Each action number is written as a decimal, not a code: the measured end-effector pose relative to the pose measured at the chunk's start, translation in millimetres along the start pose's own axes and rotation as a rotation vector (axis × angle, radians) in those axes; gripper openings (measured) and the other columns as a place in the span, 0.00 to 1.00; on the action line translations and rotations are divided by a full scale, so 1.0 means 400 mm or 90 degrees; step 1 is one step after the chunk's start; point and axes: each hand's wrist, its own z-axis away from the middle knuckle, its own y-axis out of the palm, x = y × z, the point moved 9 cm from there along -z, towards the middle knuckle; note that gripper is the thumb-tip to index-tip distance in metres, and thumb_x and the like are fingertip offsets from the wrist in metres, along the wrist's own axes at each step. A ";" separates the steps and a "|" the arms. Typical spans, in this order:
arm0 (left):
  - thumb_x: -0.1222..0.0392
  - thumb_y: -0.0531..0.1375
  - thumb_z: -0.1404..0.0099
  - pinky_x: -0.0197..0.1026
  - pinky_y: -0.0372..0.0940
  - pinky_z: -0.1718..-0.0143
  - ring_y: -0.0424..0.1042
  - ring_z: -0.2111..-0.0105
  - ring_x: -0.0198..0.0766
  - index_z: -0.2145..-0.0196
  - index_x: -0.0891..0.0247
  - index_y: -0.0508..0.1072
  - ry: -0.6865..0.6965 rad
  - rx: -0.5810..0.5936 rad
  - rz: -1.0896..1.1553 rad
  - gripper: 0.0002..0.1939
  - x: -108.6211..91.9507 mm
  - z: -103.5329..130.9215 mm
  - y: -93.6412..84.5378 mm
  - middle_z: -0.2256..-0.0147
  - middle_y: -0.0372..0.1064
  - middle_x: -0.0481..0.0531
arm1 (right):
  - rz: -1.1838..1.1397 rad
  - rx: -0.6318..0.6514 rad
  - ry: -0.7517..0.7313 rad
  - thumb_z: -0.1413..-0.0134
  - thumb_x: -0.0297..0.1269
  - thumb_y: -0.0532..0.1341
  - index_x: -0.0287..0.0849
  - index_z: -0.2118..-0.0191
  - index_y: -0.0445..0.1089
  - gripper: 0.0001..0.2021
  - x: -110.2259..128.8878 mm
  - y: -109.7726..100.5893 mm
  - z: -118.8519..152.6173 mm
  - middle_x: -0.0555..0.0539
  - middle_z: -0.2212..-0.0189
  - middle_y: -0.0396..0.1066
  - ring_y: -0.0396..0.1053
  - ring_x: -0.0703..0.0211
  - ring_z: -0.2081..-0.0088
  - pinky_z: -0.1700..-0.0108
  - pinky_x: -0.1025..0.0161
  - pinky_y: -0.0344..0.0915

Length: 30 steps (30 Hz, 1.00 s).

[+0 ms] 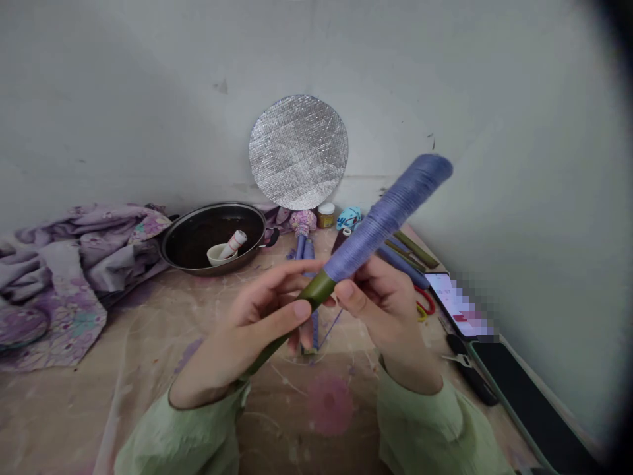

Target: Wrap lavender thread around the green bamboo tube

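A smooth green stick (316, 290) is held slanting up to the right, its upper length wound closely with purple thread (380, 227). My left hand (267, 310) grips the bare green part, thumb on top and fingers beneath. Just where the winding begins, my right hand (383, 297) is closed with its thumb at the stick's side. A loose purple strand (330, 328) runs up to the right fingers from a purple-wound piece (315, 326) on the table below. The tips of the right fingers are partly hidden.
At the left lie a crumpled floral cloth (64, 264) and a black pan (173, 257) holding a small white cup (216, 254). A round silver mat (298, 152) leans on the wall. On the right are red-and-yellow-handled scissors (426, 303), a lit phone (452, 303), a key (462, 360) and a dark device (524, 396).
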 end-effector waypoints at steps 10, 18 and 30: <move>0.67 0.67 0.34 0.29 0.69 0.74 0.72 0.72 0.30 0.47 0.50 0.77 0.092 -0.052 -0.125 0.20 -0.021 0.011 0.007 0.66 0.75 0.46 | -0.035 -0.034 0.002 0.41 0.46 0.69 0.44 0.65 0.75 0.11 -0.011 -0.008 -0.011 0.56 0.81 0.64 0.59 0.67 0.81 0.80 0.69 0.61; 0.67 0.65 0.33 0.25 0.65 0.78 0.72 0.76 0.26 0.46 0.46 0.77 0.058 -0.013 -0.002 0.20 -0.011 0.006 0.017 0.59 0.76 0.49 | -0.150 -0.003 -0.009 0.36 0.37 0.67 0.49 0.53 0.78 0.07 -0.024 0.001 0.000 0.53 0.73 0.73 0.68 0.66 0.76 0.71 0.66 0.70; 0.67 0.62 0.31 0.22 0.64 0.78 0.72 0.77 0.23 0.45 0.49 0.76 0.070 0.054 0.074 0.19 -0.019 0.004 0.034 0.60 0.76 0.49 | -0.176 -0.065 -0.046 0.41 0.33 0.70 0.50 0.49 0.77 0.14 -0.016 -0.014 0.001 0.55 0.74 0.73 0.70 0.66 0.75 0.73 0.68 0.69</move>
